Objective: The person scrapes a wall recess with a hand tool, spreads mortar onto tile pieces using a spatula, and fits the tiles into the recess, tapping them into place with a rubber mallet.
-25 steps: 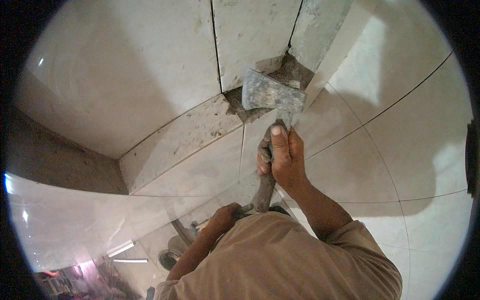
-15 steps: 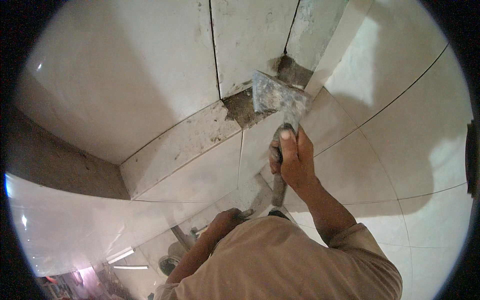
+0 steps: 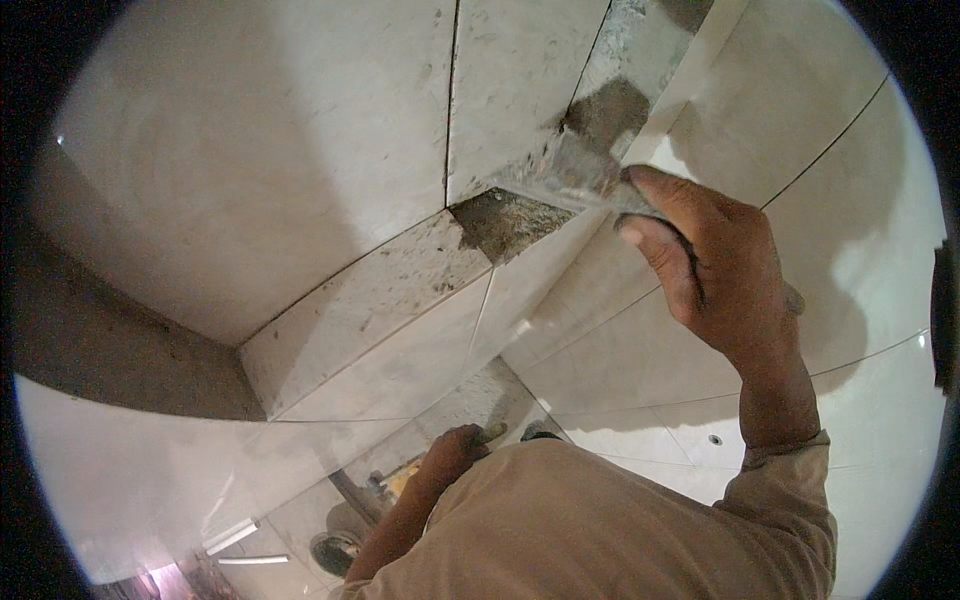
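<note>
Pale tiles (image 3: 340, 120) fill the background above a ledge (image 3: 370, 290), which is interrupted by a rough, dark gap (image 3: 510, 225). Right hand (image 3: 735, 270): closed firmly on a scraper (image 3: 565, 175), forefinger above and thumb below, pinching near the neck. What appears to be the handle's butt (image 3: 793, 299) shows past the far side of the palm. Gripping so close to the blade appears meant to steady its edge in a confined spot. The blade extends leftward from the grip, across the gap's upper right side; blur prevents telling whether it touches. Left hand (image 3: 458, 450): low, well apart from the blade, curled round a stub (image 3: 495, 432) of undetermined kind. Round container (image 3: 335, 550) and white strips (image 3: 253, 560) sit at lower left, apparently placed clear of the working arm.
</note>
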Demonstrator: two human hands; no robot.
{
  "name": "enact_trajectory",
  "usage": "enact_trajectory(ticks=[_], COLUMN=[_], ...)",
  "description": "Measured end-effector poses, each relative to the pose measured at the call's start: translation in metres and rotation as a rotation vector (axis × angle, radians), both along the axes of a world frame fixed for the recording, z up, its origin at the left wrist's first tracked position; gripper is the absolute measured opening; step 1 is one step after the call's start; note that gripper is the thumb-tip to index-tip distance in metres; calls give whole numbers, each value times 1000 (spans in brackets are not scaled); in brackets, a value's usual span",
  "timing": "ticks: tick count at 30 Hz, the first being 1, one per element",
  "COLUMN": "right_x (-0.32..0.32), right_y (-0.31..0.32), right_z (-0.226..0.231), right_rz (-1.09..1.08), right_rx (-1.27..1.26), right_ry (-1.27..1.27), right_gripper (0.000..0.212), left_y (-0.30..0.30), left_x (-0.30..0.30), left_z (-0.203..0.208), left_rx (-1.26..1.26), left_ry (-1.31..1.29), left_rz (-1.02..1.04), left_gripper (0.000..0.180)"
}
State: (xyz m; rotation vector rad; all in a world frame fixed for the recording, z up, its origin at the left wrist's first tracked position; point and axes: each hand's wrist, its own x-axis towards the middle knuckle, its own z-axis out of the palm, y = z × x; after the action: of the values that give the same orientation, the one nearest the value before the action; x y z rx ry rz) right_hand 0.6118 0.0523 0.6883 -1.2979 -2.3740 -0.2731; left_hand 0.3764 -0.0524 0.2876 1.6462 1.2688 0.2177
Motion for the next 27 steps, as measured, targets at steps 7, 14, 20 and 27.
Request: enact_trajectory(ticks=[7,14,20,27], right_x=[-11,-15,-5,-11], right_y=[15,12,8,4], right_z=[7,-5,-17,-12], right_rz=[-90,-128,13,17], right_rx=[-107,-96,3,71], right_ry=[-301,-314,-140,23], right_gripper=[32,29,31,27], left_y=[-4,-8,-5,-11], left_x=[-13,-32,-33,-31], left_z=[-28,-50,-31,-63], left_rx=[58,167,112,226], left_ry=[61,71,34,-2], left_rz=[-79,-117,-46,-66], left_gripper=[38,42,38,35])
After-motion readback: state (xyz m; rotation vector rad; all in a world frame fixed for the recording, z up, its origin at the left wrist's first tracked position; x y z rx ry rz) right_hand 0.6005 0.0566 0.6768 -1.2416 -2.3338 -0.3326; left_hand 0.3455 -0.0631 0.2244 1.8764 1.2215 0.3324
